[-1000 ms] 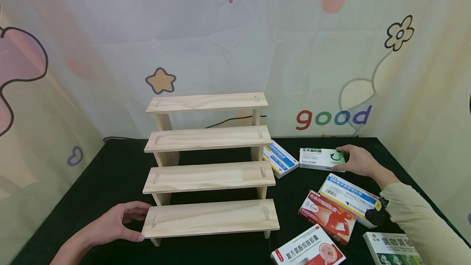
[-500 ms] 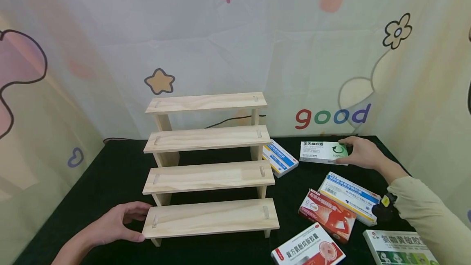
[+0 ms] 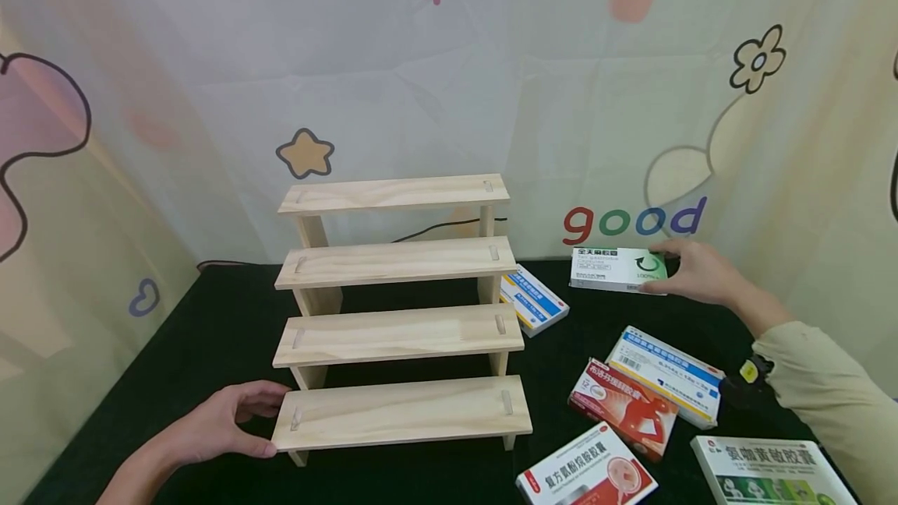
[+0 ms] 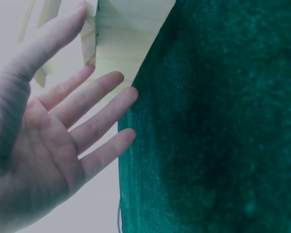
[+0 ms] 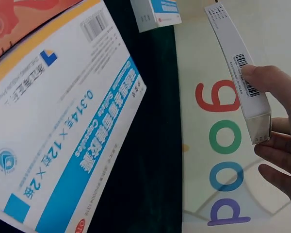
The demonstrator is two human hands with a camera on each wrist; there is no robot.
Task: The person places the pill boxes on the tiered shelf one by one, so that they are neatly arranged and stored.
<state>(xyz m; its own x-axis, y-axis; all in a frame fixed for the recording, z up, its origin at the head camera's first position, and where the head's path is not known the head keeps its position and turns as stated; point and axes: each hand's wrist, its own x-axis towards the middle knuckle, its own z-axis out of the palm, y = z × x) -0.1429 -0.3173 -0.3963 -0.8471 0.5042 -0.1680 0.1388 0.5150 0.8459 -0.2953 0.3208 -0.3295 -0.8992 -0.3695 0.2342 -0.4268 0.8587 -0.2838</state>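
A four-tier wooden display stand [image 3: 403, 411] stands on the dark table. At its left my left hand [image 3: 217, 425] holds the end of the lowest shelf, thumb at the front corner and index finger at the back. In the left wrist view, the other fingers of that hand [image 4: 63, 131] are spread and touch nothing. My right hand [image 3: 701, 275] pinches a white and green medicine box [image 3: 610, 269] by its right end, between thumb and fingers. The right wrist view shows this box's barcode side [image 5: 237, 68], raised in front of the backdrop.
A blue-striped box [image 3: 535, 301] lies beside the stand. Nearer, another blue and white box [image 3: 666, 372] touches a red box [image 3: 624, 407]. A white and red box [image 3: 588, 470] and a green and white box [image 3: 768, 470] lie at the front right. A printed curtain [image 3: 393, 61] surrounds the table.
My right hand has lifted the white and green medicine box from the table, up and slightly away toward the backdrop. The left hand and the stand have stayed put.
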